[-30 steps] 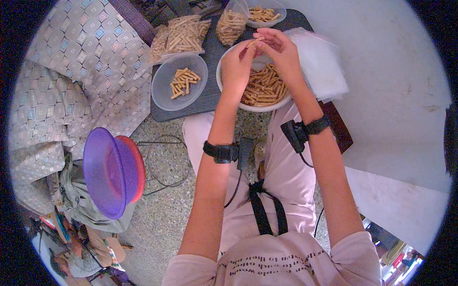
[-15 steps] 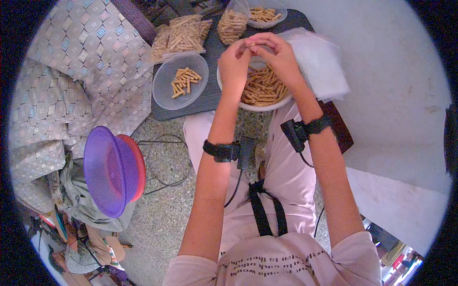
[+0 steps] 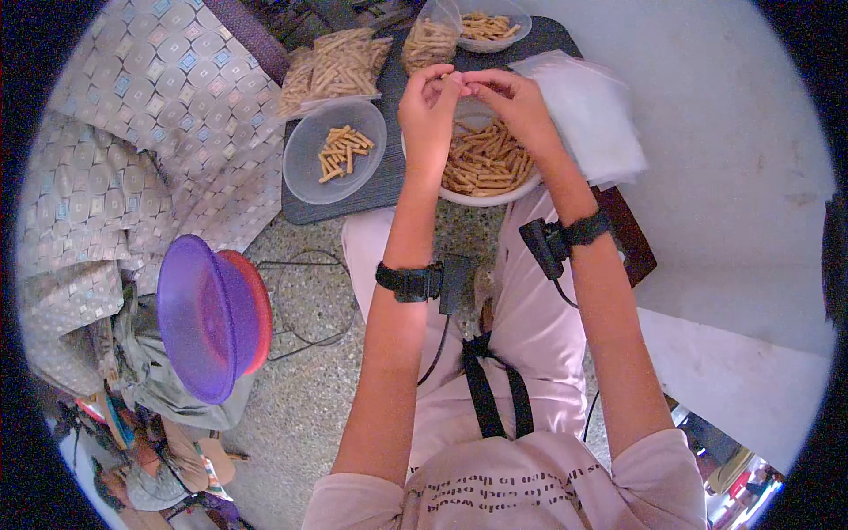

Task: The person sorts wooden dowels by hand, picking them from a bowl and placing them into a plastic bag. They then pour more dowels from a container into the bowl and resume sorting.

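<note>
Both hands are raised over the far rim of a white bowl [image 3: 484,201] full of thin brown fried snack sticks [image 3: 488,164]. My left hand [image 3: 428,110] is closed in a pinch, with a small yellowish bit of snack stick showing at its fingers. The fingertips of my right hand [image 3: 517,104] are pinched too and meet the left ones; what they hold is hidden. Left of the white bowl, a clear plastic bowl [image 3: 305,168] contains several short snack stick pieces [image 3: 343,150].
Filled clear bags [image 3: 340,66] lie at the dark table's [image 3: 397,177] far left. Behind my hands stand an open bag [image 3: 430,44] and another clear bowl [image 3: 495,42] of sticks. Flat plastic bags [image 3: 592,119] lie at right. A purple basin [image 3: 199,318] is at lower left.
My fingertips have shifted slightly, and the left fingers have drawn a little to the left. The bowls and bags stay where they were.
</note>
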Demonstrator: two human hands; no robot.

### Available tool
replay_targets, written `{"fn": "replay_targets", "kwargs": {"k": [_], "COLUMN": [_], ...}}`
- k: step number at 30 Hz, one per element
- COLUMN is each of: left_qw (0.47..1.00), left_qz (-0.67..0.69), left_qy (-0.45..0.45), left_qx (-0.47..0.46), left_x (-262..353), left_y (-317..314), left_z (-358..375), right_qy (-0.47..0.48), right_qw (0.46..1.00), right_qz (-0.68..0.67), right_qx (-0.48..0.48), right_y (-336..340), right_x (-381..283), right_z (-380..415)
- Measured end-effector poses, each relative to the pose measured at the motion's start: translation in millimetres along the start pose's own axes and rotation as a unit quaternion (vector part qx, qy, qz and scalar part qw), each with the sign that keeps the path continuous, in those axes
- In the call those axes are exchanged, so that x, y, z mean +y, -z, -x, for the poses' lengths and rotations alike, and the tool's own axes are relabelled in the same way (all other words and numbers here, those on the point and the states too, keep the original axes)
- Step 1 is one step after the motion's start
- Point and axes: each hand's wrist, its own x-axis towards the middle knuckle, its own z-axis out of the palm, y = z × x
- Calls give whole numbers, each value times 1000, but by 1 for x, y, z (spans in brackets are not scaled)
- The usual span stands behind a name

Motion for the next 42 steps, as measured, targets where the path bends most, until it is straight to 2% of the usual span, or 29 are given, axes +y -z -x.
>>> {"fn": "replay_targets", "kwargs": {"k": [2,5,8,11,14,15,17,18,20,21,23,24,26,29,31,34,35,38,42], "left_qw": [1000,999,998,991,971,970,941,922,910,903,919,926,959,986,995,973,975,980,984], "left_qz": [20,-47,-52,-34,18,12,-9,-19,-25,-27,24,50,5,-55,-63,-218,-205,-172,-147], "left_qy": [9,11,-22,-50,-76,-50,-106,-134,-115,-105,-93,-87,-63,-47,-42,-79,-75,-71,-40], "left_qx": [-3,-19,20,116,227,237,322,364,399,416,381,364,276,147,64,-3,-43,-70,-89], "left_x": [0,0,12,10,9,9,1,6,14,19,13,9,3,-2,-7,-12,-14,-21,-16], "left_y": [-1,2,-1,3,9,15,22,22,15,13,16,17,18,13,5,0,-2,-2,-1], "left_z": [0,1,4,2,1,4,2,2,8,11,9,7,4,3,2,7,6,4,3], "right_qy": [-29,-15,27,-47,1,24,69,29,-51,-17,50,43,30,62,54,32,25,4,15], "right_qw": [999,1000,997,993,936,926,902,906,903,902,896,906,925,983,994,998,996,992,992], "right_qz": [-42,-19,-75,105,343,368,415,402,371,385,413,395,357,165,92,-27,-68,-66,-61], "right_qx": [4,2,10,30,-77,-82,-92,-132,-211,-193,-155,-145,-124,-41,2,48,61,111,113], "right_y": [1,0,-6,-5,-11,-15,-27,-26,-23,-23,-25,-23,-20,-14,-11,-8,-6,-6,-3], "right_x": [-7,-7,8,12,29,25,10,8,4,11,25,20,10,12,7,0,-2,-7,-3], "right_z": [3,2,-2,3,9,14,27,26,21,21,23,18,8,4,2,3,3,3,1]}}
